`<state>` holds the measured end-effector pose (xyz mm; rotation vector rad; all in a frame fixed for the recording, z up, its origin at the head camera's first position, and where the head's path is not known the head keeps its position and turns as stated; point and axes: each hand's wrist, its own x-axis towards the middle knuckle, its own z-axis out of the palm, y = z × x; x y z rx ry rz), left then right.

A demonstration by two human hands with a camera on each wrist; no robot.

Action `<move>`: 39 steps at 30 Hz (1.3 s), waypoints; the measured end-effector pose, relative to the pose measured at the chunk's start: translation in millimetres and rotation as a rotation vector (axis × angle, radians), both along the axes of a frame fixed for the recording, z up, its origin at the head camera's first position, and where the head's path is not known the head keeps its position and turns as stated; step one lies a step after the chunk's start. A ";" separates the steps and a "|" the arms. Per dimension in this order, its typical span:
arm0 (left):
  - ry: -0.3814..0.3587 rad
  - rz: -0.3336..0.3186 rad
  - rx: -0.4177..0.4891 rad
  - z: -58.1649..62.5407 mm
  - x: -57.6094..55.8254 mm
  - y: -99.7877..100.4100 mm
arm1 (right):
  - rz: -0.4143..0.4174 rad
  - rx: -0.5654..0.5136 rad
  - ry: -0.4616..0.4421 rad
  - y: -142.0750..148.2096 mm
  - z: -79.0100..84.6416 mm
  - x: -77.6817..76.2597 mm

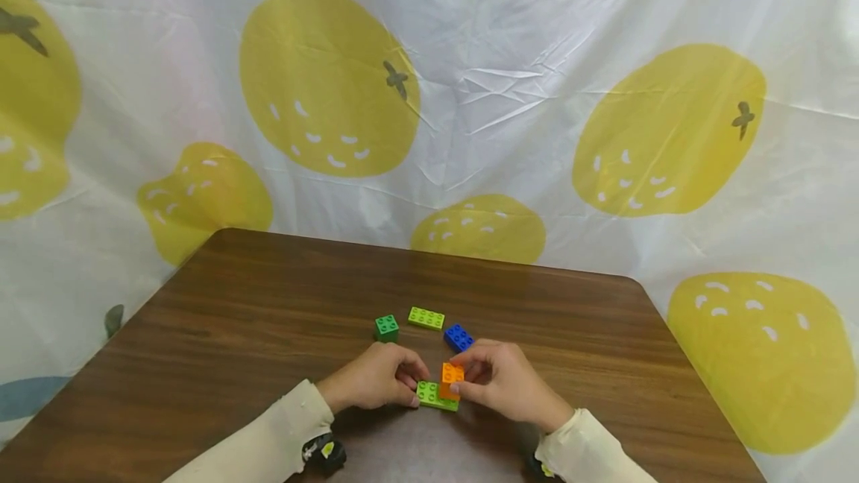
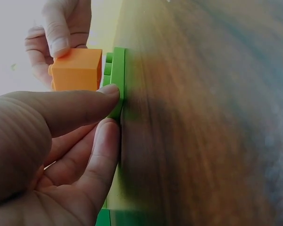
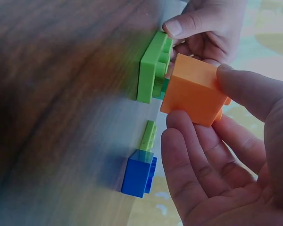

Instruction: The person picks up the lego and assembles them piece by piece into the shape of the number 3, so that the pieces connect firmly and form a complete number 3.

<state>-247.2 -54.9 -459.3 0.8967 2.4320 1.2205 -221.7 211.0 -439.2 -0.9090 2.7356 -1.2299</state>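
Note:
In the head view a light green flat brick lies on the table near its front, and my left hand pinches its left end between thumb and fingers. My right hand holds an orange brick by its sides, studs up, over the right part of that flat brick. A narrow gap shows between the orange brick and the green studs in the right wrist view. From the left wrist view, the thumb of the left hand lies along the flat brick's near edge.
Beyond the hands, a dark green brick, a second light green flat brick and a blue brick stand on the brown wooden table. A white curtain with yellow fruit hangs behind the table's far edge.

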 end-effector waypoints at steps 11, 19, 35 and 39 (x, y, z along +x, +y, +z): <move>0.013 -0.007 0.002 0.7 -0.7 -0.5 | 0.005 -0.004 -0.025 -2.0 -1.1 2.6; 0.017 -0.003 -0.007 0.6 0.3 -0.6 | -0.002 0.001 -0.012 -1.3 -1.4 5.3; 0.001 -0.006 0.013 -0.9 0.2 -0.5 | -0.013 0.014 -0.058 -2.0 -5.1 3.4; -0.005 -0.004 0.014 -0.3 0.7 0.0 | -0.008 -0.012 -0.102 -1.8 -5.9 3.0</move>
